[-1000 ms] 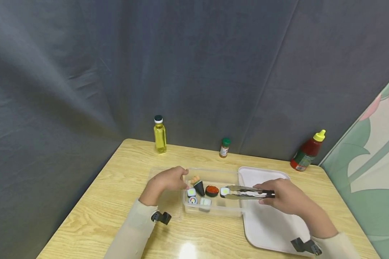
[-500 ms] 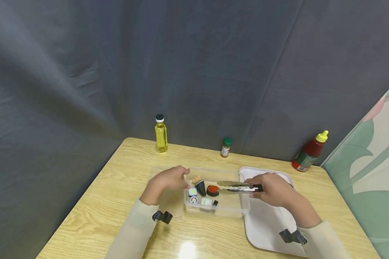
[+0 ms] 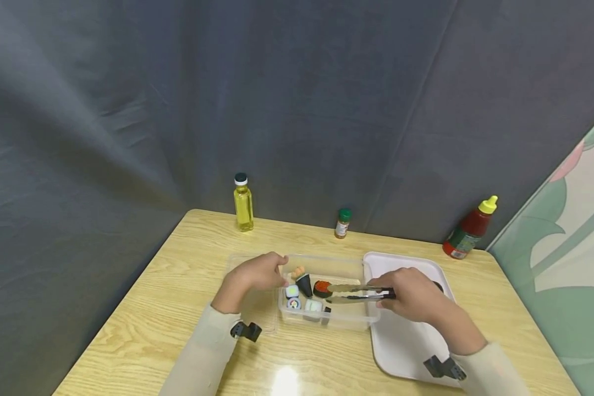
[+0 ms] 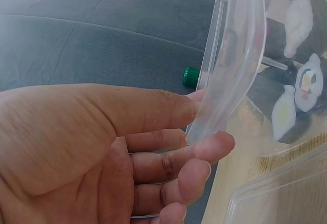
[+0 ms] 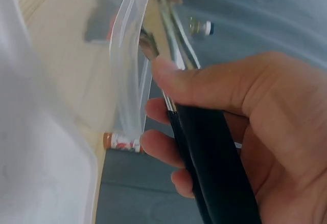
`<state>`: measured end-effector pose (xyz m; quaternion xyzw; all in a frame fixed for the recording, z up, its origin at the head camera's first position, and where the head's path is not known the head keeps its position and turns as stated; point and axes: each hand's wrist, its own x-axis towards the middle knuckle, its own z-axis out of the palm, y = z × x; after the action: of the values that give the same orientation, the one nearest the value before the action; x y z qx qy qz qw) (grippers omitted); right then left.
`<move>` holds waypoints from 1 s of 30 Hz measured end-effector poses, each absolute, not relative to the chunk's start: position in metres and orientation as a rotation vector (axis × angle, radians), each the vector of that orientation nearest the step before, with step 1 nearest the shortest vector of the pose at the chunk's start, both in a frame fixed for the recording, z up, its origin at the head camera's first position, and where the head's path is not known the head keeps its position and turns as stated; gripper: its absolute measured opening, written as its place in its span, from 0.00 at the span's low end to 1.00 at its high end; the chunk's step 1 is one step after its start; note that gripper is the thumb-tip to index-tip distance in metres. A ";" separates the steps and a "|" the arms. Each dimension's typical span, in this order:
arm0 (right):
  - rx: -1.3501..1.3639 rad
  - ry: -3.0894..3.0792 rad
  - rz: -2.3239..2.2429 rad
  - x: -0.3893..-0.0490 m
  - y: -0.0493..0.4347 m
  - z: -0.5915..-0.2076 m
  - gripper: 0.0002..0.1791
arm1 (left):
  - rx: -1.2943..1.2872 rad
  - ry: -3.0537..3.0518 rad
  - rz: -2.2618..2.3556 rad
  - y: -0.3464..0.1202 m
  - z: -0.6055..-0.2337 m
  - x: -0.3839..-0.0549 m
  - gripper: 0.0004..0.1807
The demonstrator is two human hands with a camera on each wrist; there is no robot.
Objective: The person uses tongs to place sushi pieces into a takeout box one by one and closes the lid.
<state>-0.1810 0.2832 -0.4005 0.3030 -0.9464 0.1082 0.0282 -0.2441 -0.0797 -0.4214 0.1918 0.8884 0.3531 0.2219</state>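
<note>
Red-topped sushi [image 3: 323, 288] sits in clear box [image 3: 348, 320], left of right hand [image 3: 408, 294], which is curled round tongs [image 3: 348, 287]. Tongs slightly parted, pointing left along box's long axis, tips just about at sushi. Left hand [image 3: 257, 273], fingers actually nearer, pinches box's left end.

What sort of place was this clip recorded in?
Probably a makeshift indoor recording corner rather than a working kitchen, though the wider room is out of view. A dark cloth hangs behind the wooden table, and a flower-patterned backdrop stands along the right.
</note>
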 end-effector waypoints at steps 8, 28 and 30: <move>1.040 -2.845 0.220 -0.180 0.264 -0.403 0.16 | 0.537 2.460 0.976 -0.081 -0.422 -0.245 0.37; 0.907 -2.917 0.061 -0.168 0.279 -0.392 0.18 | 0.510 2.469 0.965 -0.080 -0.420 -0.243 0.37; 0.864 -2.931 0.095 -0.165 0.283 -0.394 0.20 | 0.512 2.465 0.970 -0.080 -0.421 -0.243 0.37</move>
<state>-0.1655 0.2834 -0.3938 0.2823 -0.9579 0.0309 0.0423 -0.2433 -0.0804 -0.4210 0.1850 0.8913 0.3506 0.2199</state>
